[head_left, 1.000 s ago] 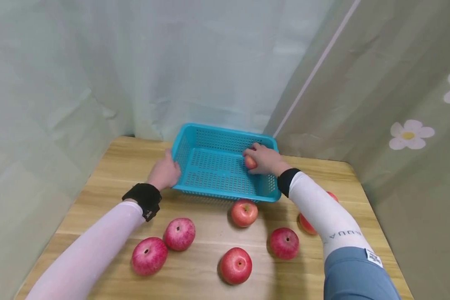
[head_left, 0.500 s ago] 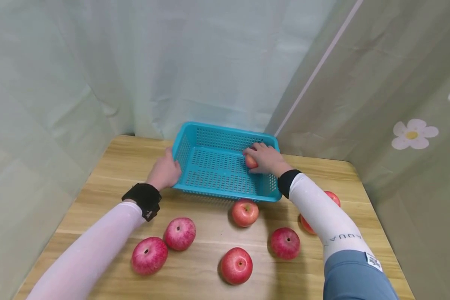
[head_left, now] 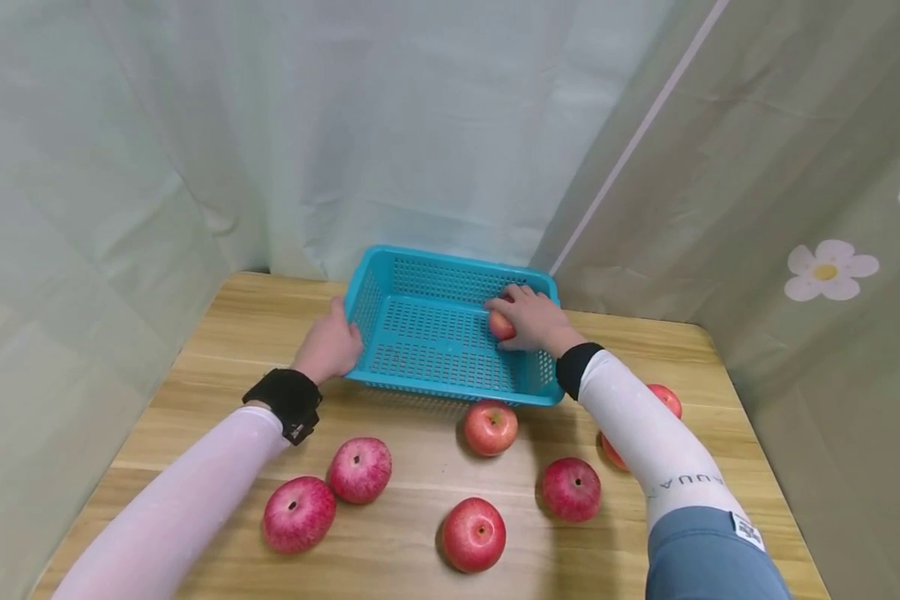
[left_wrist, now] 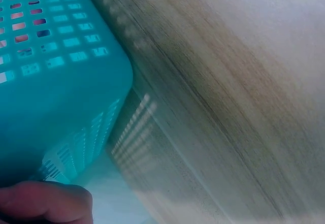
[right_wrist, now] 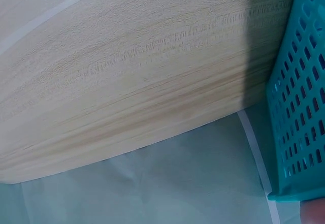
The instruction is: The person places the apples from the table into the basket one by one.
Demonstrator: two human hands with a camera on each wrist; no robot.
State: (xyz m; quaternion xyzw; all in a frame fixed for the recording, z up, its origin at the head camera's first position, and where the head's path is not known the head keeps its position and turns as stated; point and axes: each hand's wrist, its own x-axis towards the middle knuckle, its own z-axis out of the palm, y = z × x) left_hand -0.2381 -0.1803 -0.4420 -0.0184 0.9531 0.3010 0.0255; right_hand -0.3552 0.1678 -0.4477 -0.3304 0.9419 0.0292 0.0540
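Observation:
A blue perforated plastic basket (head_left: 450,390) stands near the back of the wooden table. My left hand (head_left: 328,342) grips its left rim; in the left wrist view a finger (left_wrist: 48,202) shows beside the basket wall (left_wrist: 66,89). Inside the basket, at its right end, my right hand (head_left: 534,321) holds a red apple (head_left: 501,325) from above. Part of that apple is hidden by the fingers. The right wrist view mostly catches the basket's outer side (right_wrist: 299,107), with a bit of the hand at the lower corner.
Just in front of the basket sits an apple (head_left: 490,428). Others lie nearer: one front centre (head_left: 473,535), a darker apple (head_left: 571,489), and two pinkish apples (head_left: 360,470) at left. Two more, partly behind the right forearm, include an apple (head_left: 665,400). Curtains (head_left: 450,125) hang behind the table.
Both hands keep their places on the basket and the apple. Only a very slight shift of the head view shows.

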